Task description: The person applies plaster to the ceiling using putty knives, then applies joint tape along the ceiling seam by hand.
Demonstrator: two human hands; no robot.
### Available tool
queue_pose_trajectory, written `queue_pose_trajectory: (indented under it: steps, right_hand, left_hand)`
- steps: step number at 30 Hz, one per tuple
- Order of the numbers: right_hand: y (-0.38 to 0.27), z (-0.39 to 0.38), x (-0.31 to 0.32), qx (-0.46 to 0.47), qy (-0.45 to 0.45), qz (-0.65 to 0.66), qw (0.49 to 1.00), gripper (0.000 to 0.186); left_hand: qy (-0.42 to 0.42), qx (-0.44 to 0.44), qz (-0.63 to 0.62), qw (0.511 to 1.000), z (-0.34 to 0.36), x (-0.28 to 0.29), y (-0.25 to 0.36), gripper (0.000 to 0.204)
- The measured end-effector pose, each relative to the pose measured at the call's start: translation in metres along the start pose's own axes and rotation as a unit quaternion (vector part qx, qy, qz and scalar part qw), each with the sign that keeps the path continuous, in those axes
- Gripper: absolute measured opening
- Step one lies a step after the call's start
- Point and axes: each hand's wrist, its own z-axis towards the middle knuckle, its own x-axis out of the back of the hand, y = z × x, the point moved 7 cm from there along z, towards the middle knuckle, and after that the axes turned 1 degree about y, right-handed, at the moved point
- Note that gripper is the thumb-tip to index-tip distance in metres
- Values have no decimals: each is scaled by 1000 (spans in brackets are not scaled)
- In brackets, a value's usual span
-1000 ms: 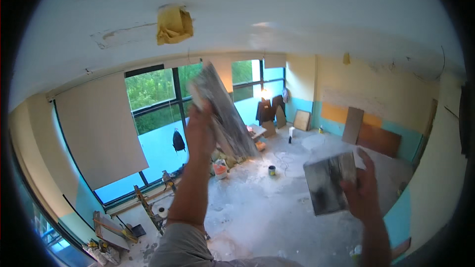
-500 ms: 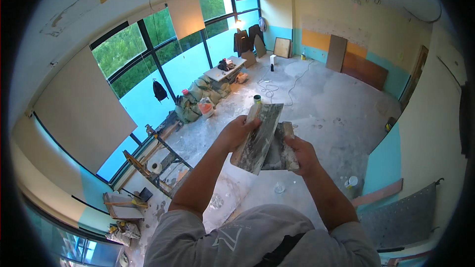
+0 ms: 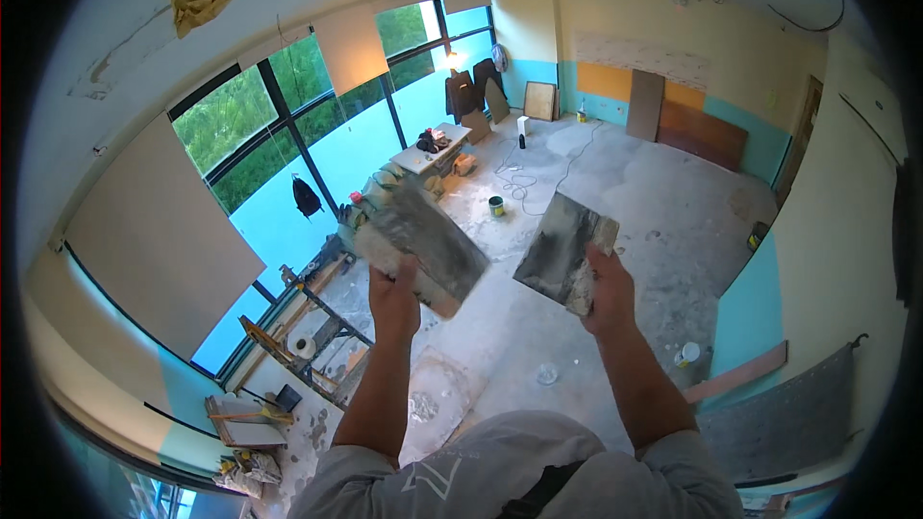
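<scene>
Out in front of me I hold two wide putty knives, one in each hand, both smeared with whitish filler. My left hand (image 3: 395,303) is closed on the pale back edge of the larger putty knife (image 3: 430,240); its grey blade is slightly blurred and tilts up to the left. The smaller putty knife (image 3: 558,248) has a dark, streaked blade, and my right hand (image 3: 608,293) grips its crusted edge on the right. A gap separates the two blades, and both are held well above the floor.
A dusty floor (image 3: 654,259) spreads below, with an open can (image 3: 496,207) and a cable on it. A stepladder (image 3: 317,356) lies toward the left by the windows. Beyond are stacked sacks and a white bench (image 3: 430,149). Boards (image 3: 702,130) lean on the far wall.
The two putty knives were crossed and touching; now they are apart. My left hand moved left and down, my right hand slightly right, and both blades turned.
</scene>
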Motion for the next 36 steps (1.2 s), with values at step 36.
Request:
queue_pose_trajectory:
  steps: [36]
  right_hand:
    - [20,-57,-69,149,-69,-436,885,42]
  left_hand:
    - [177,-736,393,522,32,-77,450,32]
